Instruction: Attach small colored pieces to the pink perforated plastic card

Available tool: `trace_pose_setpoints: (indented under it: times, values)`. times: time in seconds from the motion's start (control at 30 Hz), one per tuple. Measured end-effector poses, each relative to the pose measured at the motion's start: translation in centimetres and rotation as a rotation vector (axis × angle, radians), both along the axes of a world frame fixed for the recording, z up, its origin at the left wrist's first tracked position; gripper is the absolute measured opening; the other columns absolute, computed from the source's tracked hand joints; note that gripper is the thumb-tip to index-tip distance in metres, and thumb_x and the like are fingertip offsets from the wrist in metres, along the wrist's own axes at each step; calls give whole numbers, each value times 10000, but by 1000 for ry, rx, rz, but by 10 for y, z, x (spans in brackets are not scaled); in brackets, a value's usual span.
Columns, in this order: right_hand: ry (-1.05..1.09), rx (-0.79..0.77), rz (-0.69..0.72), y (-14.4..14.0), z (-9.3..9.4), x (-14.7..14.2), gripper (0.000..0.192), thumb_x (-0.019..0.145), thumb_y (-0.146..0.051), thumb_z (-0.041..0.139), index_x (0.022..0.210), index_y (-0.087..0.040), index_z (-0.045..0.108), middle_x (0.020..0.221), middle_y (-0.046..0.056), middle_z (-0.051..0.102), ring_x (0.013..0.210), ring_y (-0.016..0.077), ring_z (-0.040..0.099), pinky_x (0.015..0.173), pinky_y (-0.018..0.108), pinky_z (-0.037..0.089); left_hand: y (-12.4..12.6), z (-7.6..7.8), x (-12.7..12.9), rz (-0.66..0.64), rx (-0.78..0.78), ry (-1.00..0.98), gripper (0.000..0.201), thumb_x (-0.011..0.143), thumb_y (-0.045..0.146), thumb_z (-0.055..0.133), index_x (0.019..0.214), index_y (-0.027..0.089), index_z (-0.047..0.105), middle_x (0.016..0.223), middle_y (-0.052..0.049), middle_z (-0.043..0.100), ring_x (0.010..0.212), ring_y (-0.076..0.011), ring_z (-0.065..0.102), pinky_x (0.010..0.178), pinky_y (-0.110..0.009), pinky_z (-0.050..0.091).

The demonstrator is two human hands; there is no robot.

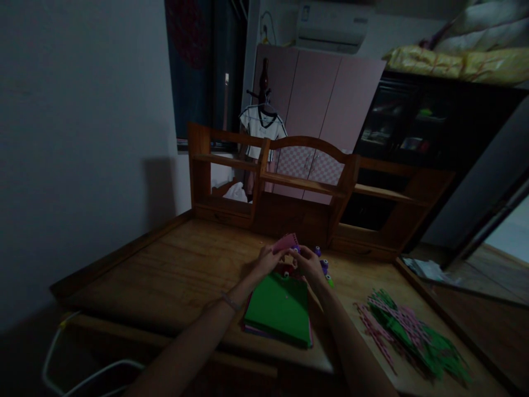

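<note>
A small piece of pink paper (285, 242) with a row of notches along its right edge is pinched in my left hand (268, 260). My right hand (308, 262) closes around a small purple craft punch (296, 249) at that notched edge, partly hidden by the fingers. Just below both hands, a red punch (286, 270) rests by the top of a stack of green paper (279, 309), with other colours showing under it. Right of my right hand stand more small punches, purple ones (324, 266) and a green one (329, 281).
A pile of green and pink cut paper strips (407, 328) lies on the right of the wooden desk (182, 259). A wooden shelf unit (303, 179) rises along its far edge. The wall (103, 138) stands at left, and a white hanger-like wire (52, 353) is at lower left.
</note>
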State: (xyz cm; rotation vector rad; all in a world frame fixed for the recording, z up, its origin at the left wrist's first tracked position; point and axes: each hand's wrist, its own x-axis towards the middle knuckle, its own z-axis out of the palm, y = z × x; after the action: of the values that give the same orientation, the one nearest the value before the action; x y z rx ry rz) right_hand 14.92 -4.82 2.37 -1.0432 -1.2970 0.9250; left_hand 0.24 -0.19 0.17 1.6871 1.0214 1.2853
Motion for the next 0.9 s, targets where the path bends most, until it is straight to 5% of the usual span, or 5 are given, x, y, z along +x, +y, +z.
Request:
trace_pose_setpoints:
  times: [0.43,0.6,0.9]
  values:
    - [62,-12,2,1,-5,5,338,634,-473,738,761,-184,618,592,-22,514,464,94,435,411,201,311,-2,-4,2,-42,-78,8,436,714,550,565,720,127,668,557,-22,607,496,-121,533,466,-201,390]
    - [91,-64,41,5,-7,9,357,628,-473,739,782,-170,630,654,-8,553,457,72,398,401,193,276,-5,-3,1,-93,-35,28,387,732,489,577,859,137,676,715,-48,666,629,-153,596,533,-215,433]
    - [87,-131,86,5,-6,1,394,596,-455,763,852,-181,643,655,-11,570,506,98,472,465,209,365,1,-8,1,15,-49,12,388,754,481,550,805,114,665,699,-58,658,616,-156,605,555,-227,452]
